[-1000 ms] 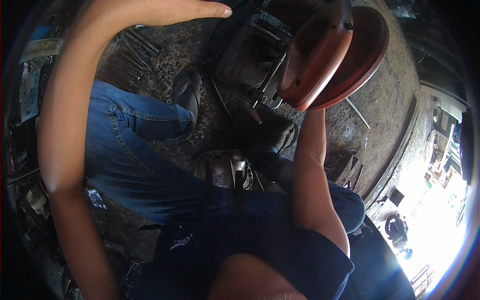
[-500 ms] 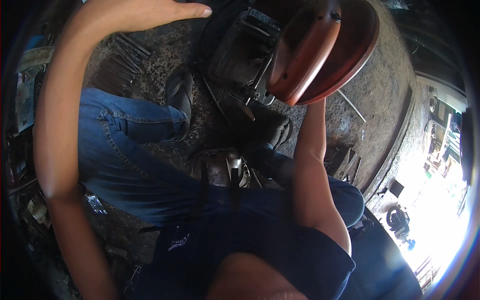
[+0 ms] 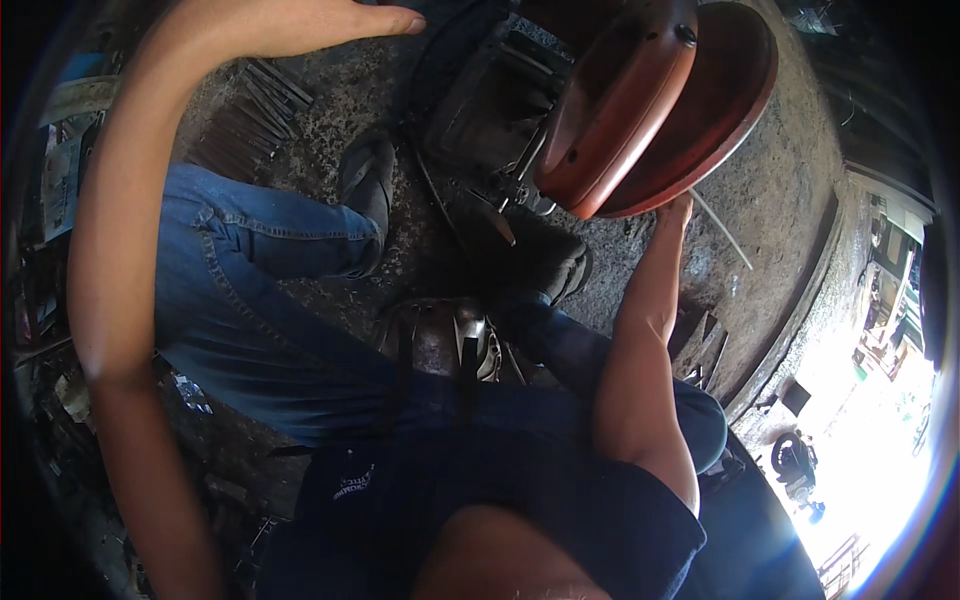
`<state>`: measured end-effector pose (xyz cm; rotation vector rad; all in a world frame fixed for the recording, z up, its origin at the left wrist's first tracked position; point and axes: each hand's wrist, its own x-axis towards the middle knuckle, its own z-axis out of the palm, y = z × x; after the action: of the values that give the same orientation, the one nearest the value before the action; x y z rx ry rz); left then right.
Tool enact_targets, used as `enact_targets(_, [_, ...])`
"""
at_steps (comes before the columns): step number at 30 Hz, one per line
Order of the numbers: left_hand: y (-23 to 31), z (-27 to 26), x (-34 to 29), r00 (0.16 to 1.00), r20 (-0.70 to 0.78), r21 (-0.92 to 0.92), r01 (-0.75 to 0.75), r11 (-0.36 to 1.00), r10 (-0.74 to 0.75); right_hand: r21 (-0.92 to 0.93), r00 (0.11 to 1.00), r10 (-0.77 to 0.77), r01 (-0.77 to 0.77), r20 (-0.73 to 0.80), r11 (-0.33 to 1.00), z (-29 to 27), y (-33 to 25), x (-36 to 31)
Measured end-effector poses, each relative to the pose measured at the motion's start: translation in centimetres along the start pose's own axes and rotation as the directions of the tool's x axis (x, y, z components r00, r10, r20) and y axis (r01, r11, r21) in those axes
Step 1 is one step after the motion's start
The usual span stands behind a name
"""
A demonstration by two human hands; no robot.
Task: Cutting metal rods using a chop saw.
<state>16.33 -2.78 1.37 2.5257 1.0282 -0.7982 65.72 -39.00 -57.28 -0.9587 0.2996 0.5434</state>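
Red casing (image 3: 640, 115) could tip if right hand (image 3: 676, 208), at lower rim, shifts; its grip hidden, cannot tell. Left hand (image 3: 300, 24): thumb extended, fingers unseen.

Navy shirt (image 3: 400, 480) — blue jeans (image 3: 250, 310)

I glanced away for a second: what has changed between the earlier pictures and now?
The right hand has shifted right along the lower rim of the red disc. The red-brown curved piece has edged left, showing more disc. The left hand has moved slightly left. No grip is visibly taken or released. The sandal and metal strips stayed put.
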Motion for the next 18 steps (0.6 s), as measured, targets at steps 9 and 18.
enact_targets(9, [-1.6,0.7,-0.5,0.999,-0.041,-0.013,0.013,1.000,-0.014,-0.107,0.999,0.011,-0.007,0.040,0.994,5.7,1.9,-7.3])
enact_targets(18, [-1.5,2.6,-0.4,0.999,0.014,-0.035,-0.049,0.998,0.050,-0.066,0.997,0.068,-0.069,-0.023,0.995,3.3,1.1,-6.1])
